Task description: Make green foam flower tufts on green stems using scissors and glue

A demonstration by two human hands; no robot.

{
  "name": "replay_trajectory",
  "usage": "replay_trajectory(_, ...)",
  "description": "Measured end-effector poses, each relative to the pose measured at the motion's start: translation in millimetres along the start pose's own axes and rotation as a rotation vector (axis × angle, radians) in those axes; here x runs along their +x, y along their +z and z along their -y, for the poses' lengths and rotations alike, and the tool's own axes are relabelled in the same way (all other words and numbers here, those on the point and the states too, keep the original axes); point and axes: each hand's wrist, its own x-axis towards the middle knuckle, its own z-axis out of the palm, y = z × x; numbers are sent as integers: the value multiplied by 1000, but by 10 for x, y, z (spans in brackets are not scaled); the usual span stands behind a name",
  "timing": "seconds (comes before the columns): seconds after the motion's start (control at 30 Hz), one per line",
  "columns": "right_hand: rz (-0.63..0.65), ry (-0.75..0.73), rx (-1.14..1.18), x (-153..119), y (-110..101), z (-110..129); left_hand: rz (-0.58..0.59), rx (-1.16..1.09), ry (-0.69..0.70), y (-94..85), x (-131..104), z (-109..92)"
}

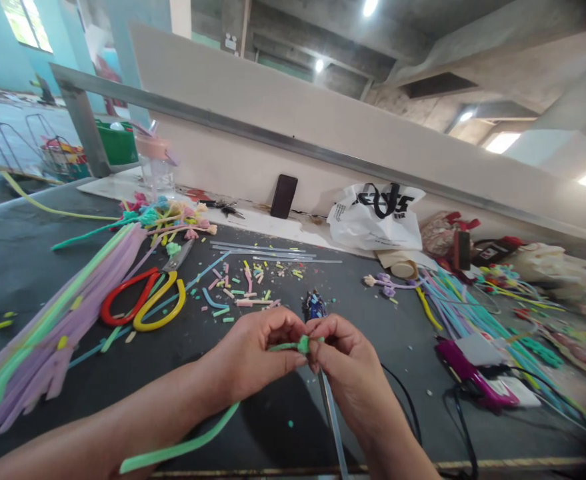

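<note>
In front of me, over the dark table, my left hand (267, 340) pinches a green pipe cleaner (187, 448), whose long tail hangs below my left wrist. My right hand (345, 353) closes its thumb and fingers on the small green knotted end (303, 344) of the same pipe cleaner. The fingertips of both hands nearly meet there and partly cover it. Just beyond them lies a blue, dark-tipped object (315, 305), mostly hidden. A clear stick (333, 423) runs from under my right hand toward the table's front edge.
Scissors (145, 300) with red and yellow handles lie left, beside a purple and green pipe cleaner bundle (67, 327). Short cut pieces (243, 287) litter the middle. A phone (283, 197) leans at the back near a white bag (375, 217). A magenta device (473, 377) with cables lies right.
</note>
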Motion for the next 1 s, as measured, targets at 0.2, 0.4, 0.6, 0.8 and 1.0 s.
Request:
replay_trajectory(0.2,12,6,33,3,7,-37,-47,16,-60,40,-24,-3)
replay_trajectory(0.4,-4,35,93,18,11,-42,-52,247,52,46,-50,-26)
replay_trajectory(0.6,10,51,104,-3,20,-22,-88,372,86,44,-87,-19)
replay_trajectory(0.8,19,44,60,28,7,-62,-128,60,-84,83,-29,61)
replay_trajectory(1.0,78,28,-31,14,-24,-29,-108,-110,-158,41,0,85)
